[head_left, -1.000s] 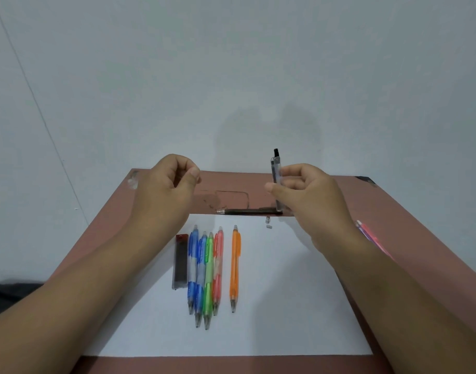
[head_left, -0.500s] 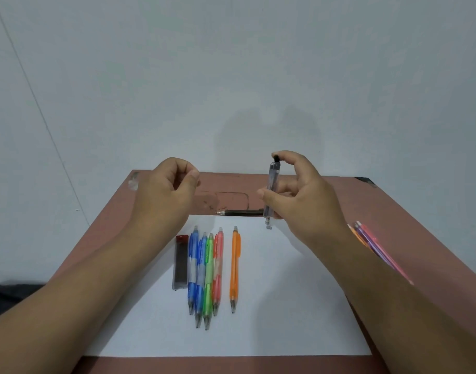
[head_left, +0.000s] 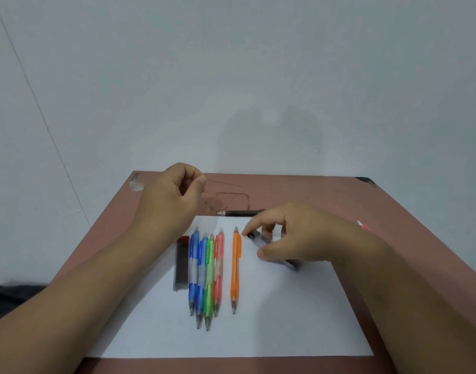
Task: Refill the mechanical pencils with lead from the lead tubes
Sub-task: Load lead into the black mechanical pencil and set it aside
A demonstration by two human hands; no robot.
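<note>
My right hand (head_left: 298,236) is low over the white paper (head_left: 285,319), forefinger and thumb gripping a clear lead tube with a black cap (head_left: 254,235) that lies nearly flat; most of the tube is hidden under the hand. My left hand (head_left: 172,195) hovers above the paper's far left corner, fingers curled with the thumb against the forefinger; nothing shows between them. On the paper lie two blue pencils (head_left: 194,265), a green one (head_left: 209,279), a red one (head_left: 218,271) and an orange one (head_left: 235,268). A dark lead tube with a red cap (head_left: 181,263) lies left of them.
A black pencil (head_left: 242,213) lies crosswise at the paper's far edge. A pink pencil end (head_left: 363,225) shows behind my right wrist. The brown table (head_left: 312,193) stands against a pale wall; its left and right edges are close to my forearms.
My right hand has come down from in front of me to the paper, tipping the clear lead tube from upright to nearly flat. My left hand has stayed raised.
</note>
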